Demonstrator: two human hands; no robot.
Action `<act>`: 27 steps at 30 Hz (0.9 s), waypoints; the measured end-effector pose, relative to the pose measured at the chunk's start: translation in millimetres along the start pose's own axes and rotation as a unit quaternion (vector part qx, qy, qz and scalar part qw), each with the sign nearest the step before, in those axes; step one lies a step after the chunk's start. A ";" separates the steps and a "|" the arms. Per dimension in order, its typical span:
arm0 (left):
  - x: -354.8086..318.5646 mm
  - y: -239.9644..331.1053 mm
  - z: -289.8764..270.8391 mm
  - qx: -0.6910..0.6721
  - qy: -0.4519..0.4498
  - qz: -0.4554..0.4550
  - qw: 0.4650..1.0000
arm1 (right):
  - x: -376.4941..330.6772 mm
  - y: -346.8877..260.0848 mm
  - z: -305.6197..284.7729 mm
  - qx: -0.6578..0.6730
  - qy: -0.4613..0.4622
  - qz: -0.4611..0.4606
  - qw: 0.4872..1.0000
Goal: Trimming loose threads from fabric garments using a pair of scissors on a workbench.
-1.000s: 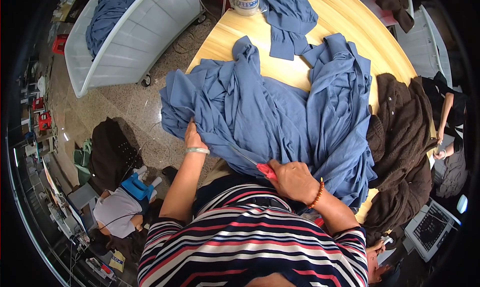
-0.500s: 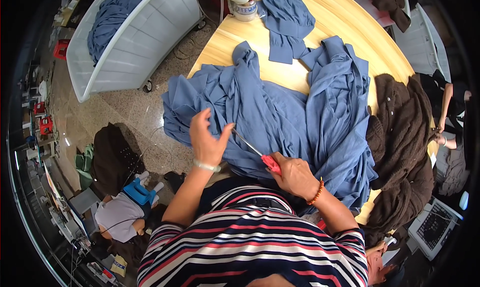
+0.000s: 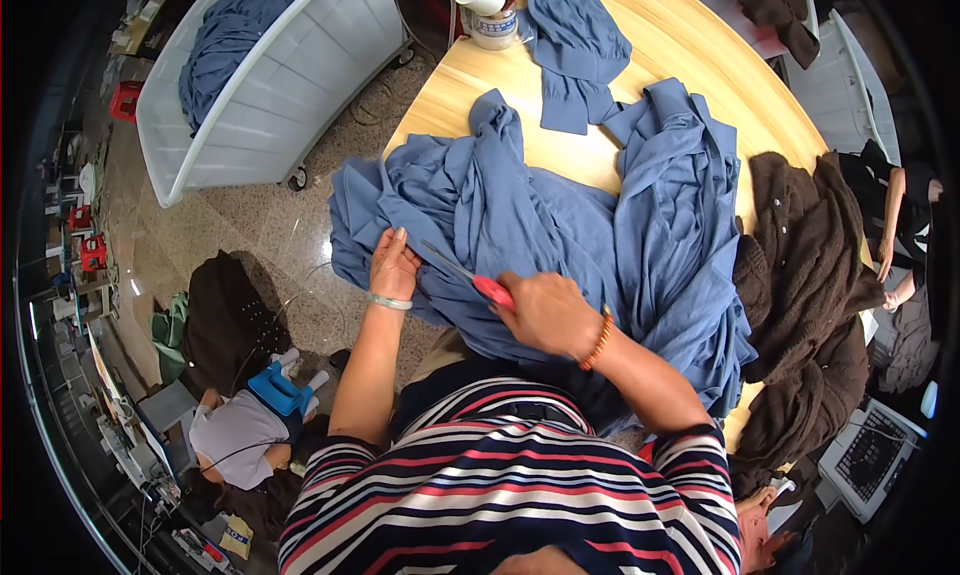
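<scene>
A heap of blue garments [image 3: 560, 215] covers the near half of a wooden table [image 3: 690, 45]. My left hand [image 3: 393, 267] pinches a fold of the blue cloth at the heap's left edge, a bracelet on the wrist. My right hand [image 3: 545, 313] grips red-handled scissors [image 3: 470, 278], whose thin blades point left toward my left hand. A bead bracelet circles my right wrist. I wear a striped top.
Dark brown garments [image 3: 810, 305] pile at the table's right. A smaller blue piece [image 3: 575, 50] and a white cup in a container [image 3: 490, 15] sit at the far end. A white wheeled bin [image 3: 270, 85] with blue cloth stands left. Another person's arm [image 3: 888, 225] shows at the right.
My left hand lifted off the cloth, then came down again and took hold of a fold. My right hand brought the scissors up and left toward it.
</scene>
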State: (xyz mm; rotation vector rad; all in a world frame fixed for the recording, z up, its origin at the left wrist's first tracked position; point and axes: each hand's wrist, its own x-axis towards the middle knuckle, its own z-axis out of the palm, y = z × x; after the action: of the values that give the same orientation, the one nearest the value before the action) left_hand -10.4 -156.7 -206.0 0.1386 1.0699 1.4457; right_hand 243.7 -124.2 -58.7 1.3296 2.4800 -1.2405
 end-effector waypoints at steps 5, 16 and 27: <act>9.4 -6.6 -28.1 -0.069 -0.048 -0.024 0.996 | 10.1 -5.2 0.4 -0.036 -0.046 0.007 0.998; 7.3 -5.0 -1.5 -0.045 0.009 -0.016 0.999 | -9.5 -5.8 6.6 -0.022 -0.007 0.004 1.000; 7.9 -9.4 -20.9 -0.076 -0.078 -0.003 0.994 | -14.6 1.9 15.6 -0.010 0.012 0.006 1.000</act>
State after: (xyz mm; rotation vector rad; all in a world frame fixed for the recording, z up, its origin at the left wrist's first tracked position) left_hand -19.0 -162.6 -227.8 0.1375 0.8295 1.4788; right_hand 249.6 -144.0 -64.6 1.3625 2.4895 -1.2015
